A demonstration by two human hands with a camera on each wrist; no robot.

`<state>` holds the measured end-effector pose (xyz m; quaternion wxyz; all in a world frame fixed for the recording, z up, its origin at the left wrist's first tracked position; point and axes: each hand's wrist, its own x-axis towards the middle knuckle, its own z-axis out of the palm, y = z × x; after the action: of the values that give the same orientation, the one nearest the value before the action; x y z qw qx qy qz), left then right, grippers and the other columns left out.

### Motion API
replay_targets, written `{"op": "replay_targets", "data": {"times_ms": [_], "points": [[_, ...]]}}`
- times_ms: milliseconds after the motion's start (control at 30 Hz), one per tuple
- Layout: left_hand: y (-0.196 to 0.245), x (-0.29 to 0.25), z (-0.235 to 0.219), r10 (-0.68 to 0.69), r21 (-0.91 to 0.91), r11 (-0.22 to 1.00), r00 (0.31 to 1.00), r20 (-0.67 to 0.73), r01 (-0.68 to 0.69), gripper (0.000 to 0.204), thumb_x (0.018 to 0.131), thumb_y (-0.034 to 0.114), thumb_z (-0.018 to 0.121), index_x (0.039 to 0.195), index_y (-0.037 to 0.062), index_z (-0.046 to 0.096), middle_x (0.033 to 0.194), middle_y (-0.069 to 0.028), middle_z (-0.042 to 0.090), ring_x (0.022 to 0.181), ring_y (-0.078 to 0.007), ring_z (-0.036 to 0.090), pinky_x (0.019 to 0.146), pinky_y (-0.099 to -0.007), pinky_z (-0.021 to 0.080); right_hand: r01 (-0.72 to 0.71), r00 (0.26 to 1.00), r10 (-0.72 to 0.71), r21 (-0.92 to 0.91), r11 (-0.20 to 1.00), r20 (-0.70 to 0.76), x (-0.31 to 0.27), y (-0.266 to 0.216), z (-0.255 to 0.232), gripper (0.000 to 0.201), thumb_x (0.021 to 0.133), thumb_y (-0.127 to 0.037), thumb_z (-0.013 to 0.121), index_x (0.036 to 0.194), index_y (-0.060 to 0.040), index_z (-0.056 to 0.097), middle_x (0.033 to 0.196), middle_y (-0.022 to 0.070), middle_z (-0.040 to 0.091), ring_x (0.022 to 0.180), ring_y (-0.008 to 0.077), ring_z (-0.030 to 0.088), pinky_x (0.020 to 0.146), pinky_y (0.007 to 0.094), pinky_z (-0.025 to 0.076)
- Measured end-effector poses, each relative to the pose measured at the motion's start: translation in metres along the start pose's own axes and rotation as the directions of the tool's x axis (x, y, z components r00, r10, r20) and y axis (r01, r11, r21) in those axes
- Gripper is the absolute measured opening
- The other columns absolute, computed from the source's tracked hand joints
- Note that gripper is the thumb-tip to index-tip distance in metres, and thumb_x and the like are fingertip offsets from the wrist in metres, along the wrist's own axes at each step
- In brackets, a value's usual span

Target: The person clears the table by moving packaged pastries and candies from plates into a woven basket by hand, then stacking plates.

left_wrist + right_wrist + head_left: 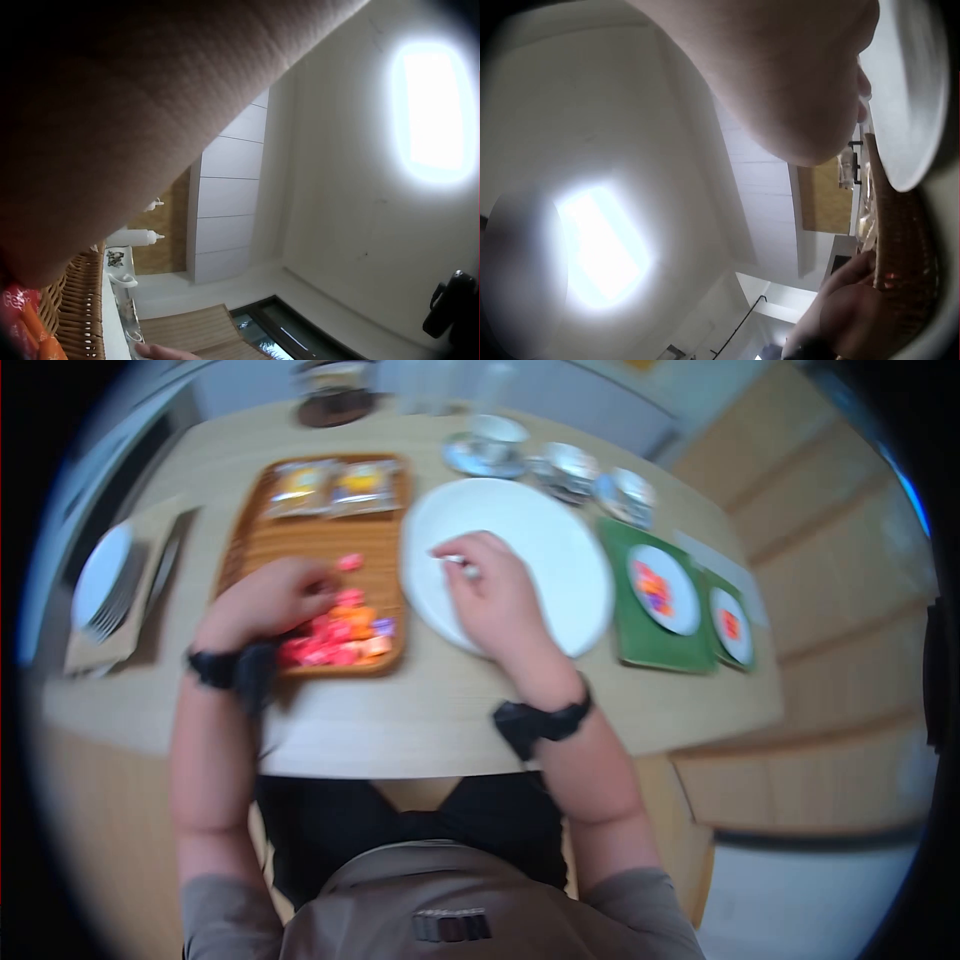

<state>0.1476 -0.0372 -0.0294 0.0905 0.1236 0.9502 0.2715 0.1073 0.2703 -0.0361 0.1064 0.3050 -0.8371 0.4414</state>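
My left hand (275, 598) reaches over the wicker tray (240, 540), its fingers bent above a heap of wrapped candies (335, 635) in pink, red, orange and purple. I cannot tell whether a candy is between those fingers. A lone pink candy (349, 562) lies just beyond its fingertips. Over the large white plate (560, 570), my right hand (492, 600) has thumb and forefinger brought close together. Between them a small whitish thing (463, 563) shows, blurred. In the left wrist view, orange and red wrappers (34, 326) lie beside the woven tray wall.
Two clear packets (330, 488) lie at the tray's far end. Cups on saucers (495, 445) stand behind the plate. On the right, green mats (640, 645) bear small plates with colourful pieces (655, 588). Left of the tray, a fork (115, 610) lies by a white dish (100, 575).
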Motion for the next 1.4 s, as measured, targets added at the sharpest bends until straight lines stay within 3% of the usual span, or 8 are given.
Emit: {"op": "replay_targets", "data": {"times_ms": [167,467,600,767,933,1000,1167,1400], "points": [[0.002,0.0,0.002,-0.03,-0.051,0.998,1.0,-0.005,0.029,0.019,0.096,0.018,0.075,0.095,-0.0001,0.068,0.078,-0.0153,0.067,0.071,-0.0278,0.067,0.068,-0.0424,0.053,-0.295,0.95,0.313,-0.296,0.908,0.014,0.002,0.033,-0.081,0.027,0.099,-0.02,0.071,0.123,-0.0073,0.073,0.125,0.0218,0.068,0.113,0.0403,0.069,0.1,0.0475,0.056],[0.005,-0.002,0.001,-0.022,-0.037,0.999,0.998,-0.057,0.02,0.021,0.096,0.015,0.077,0.088,0.0003,0.064,0.073,-0.0139,0.065,0.068,-0.0271,0.066,0.066,-0.042,0.053,-0.593,0.725,0.56,-0.776,0.214,-0.4,-0.022,0.135,-0.193,0.068,0.101,-0.06,0.066,0.141,-0.0042,0.066,0.146,0.0334,0.057,0.14,0.0478,0.053,0.107,0.0579,0.053],[0.007,-0.001,0.003,-0.053,-0.058,0.997,0.998,-0.044,0.05,0.021,0.096,0.015,0.077,0.088,0.0003,0.064,0.073,-0.0136,0.065,0.068,-0.0268,0.066,0.066,-0.0415,0.053,-0.611,0.742,0.54,-0.73,0.305,-0.396,-0.035,0.159,-0.231,0.069,0.101,-0.056,0.067,0.144,-0.0022,0.063,0.144,0.0337,0.058,0.137,0.0508,0.055,0.107,0.0566,0.054],[0.014,-0.004,-0.002,-0.086,-0.071,0.994,0.996,-0.023,0.084,0.021,0.096,0.015,0.077,0.088,0.0005,0.064,0.073,-0.0134,0.065,0.068,-0.0259,0.066,0.066,-0.0406,0.053,-0.803,0.534,0.6,-0.579,0.141,-0.596,-0.059,0.213,-0.29,0.053,0.099,-0.035,0.069,0.135,0.0027,0.068,0.125,0.0331,0.073,0.113,0.0489,0.072,0.099,0.051,0.059],[0.01,-0.002,0.0,-0.086,-0.028,0.996,0.996,-0.015,0.086,0.018,0.097,0.015,0.076,0.093,0.0,0.066,0.077,-0.0156,0.067,0.072,-0.0281,0.068,0.069,-0.0418,0.054,-0.898,0.364,0.86,-0.38,0.222,-0.358,-0.071,0.256,-0.303,0.038,0.1,-0.026,0.069,0.124,0.0036,0.071,0.11,0.0207,0.077,0.094,0.033,0.077,0.073,0.0444,0.063],[0.001,-0.001,0.004,0.036,0.031,0.999,0.995,-0.094,-0.034,0.02,0.1,0.02,0.073,0.101,0.0004,0.071,0.085,-0.0191,0.071,0.079,-0.0318,0.072,0.073,-0.0443,0.055,-0.919,0.317,0.884,0.118,0.375,-0.343,-0.092,0.305,-0.318,0.023,0.103,-0.02,0.068,0.114,0.0005,0.071,0.102,0.0126,0.075,0.087,0.0268,0.074,0.07,0.0432,0.063],[0.018,-0.01,-0.013,-0.16,-0.083,0.984,0.987,-0.007,0.159,0.03,0.103,0.032,0.072,0.104,0.0016,0.072,0.092,-0.0174,0.074,0.087,-0.0323,0.073,0.078,-0.0446,0.056,-0.819,0.399,0.886,0.342,0.46,-0.236,-0.086,0.233,-0.301,0.018,0.101,-0.012,0.067,0.116,-0.0032,0.071,0.108,0.0078,0.076,0.094,0.0215,0.074,0.077,0.0389,0.063],[0.008,-0.028,-0.017,-0.032,0.068,0.997,0.999,0.028,0.03,0.043,0.097,0.043,0.08,0.116,0.0055,0.072,0.096,-0.0153,0.076,0.091,-0.0317,0.074,0.079,-0.0441,0.056,-0.776,0.528,0.839,0.328,0.538,-0.128,-0.069,0.22,-0.306,0.026,0.113,-0.021,0.053,0.119,-0.0015,0.069,0.102,0.0038,0.076,0.087,0.0118,0.072,0.073,0.0276,0.058]]}}
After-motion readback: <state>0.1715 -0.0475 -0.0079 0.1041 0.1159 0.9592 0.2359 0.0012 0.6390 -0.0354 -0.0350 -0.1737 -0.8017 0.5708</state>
